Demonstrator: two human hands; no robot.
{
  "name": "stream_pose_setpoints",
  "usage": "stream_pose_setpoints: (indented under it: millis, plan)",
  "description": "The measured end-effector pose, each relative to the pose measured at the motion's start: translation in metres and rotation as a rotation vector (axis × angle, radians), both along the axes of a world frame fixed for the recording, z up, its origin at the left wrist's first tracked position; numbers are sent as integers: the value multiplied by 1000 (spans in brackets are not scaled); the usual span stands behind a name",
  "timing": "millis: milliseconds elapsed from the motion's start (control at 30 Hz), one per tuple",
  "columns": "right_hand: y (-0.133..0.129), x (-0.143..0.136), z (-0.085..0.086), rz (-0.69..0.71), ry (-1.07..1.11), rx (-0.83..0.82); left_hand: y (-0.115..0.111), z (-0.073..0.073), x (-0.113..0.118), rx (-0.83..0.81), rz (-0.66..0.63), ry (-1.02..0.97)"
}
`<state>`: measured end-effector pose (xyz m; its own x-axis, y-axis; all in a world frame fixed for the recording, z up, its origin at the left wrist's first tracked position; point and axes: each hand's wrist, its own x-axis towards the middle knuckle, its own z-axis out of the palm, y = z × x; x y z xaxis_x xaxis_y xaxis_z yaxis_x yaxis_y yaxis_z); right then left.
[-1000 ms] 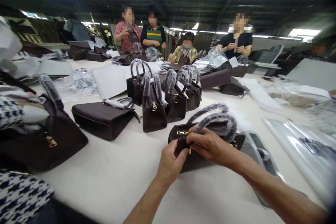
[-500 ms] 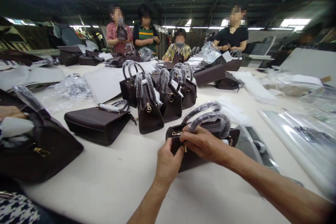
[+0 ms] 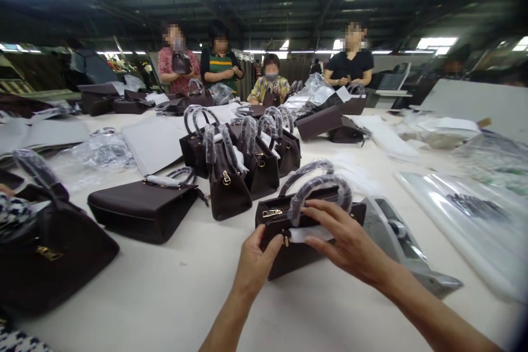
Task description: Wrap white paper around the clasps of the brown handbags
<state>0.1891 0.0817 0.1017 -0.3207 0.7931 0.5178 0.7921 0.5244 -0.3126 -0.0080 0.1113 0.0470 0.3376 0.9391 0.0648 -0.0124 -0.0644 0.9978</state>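
Note:
A dark brown handbag (image 3: 295,264) stands on the white table in front of me, its two handles (image 3: 344,192) wrapped in clear plastic. My left hand (image 3: 258,261) grips its near left upper corner, with the thumb beside a small gold fitting (image 3: 286,240). Fingers apart, my right hand (image 3: 350,239) is at the front handle and a white wrapping strip (image 3: 307,234) across the bag's front; it grips nothing I can see. A gold zipper pull (image 3: 272,213) shows at the top left of the bag.
Several similar handbags (image 3: 231,192) stand just beyond, and one lies tilted (image 3: 140,203) to the left. Another person's sleeve (image 3: 16,212) is by a large bag (image 3: 53,253) at far left. A grey tape dispenser (image 3: 396,236) and plastic sheets (image 3: 449,214) lie right. Several co-workers stand across the table.
My right hand has let go of the spot by the zipper and moved right, its fingers spreading. The white strip and zipper pull now show. The left hand stays at the bag's corner.

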Motion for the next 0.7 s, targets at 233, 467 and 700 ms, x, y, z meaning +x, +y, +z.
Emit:
stream_pose_setpoints:
  millis: [233, 467, 700]
  plan:
    - [8, -5, 5, 25, -193, -13, 9, 15, -8, 168, -57, 285]
    - [-16, -17, -26, -2, -117, 276, 11, 16, -2, 69, -112, 134]
    - [-2, -9, -34, 123, -254, 233, 16, 21, 2, 59, -90, 209]
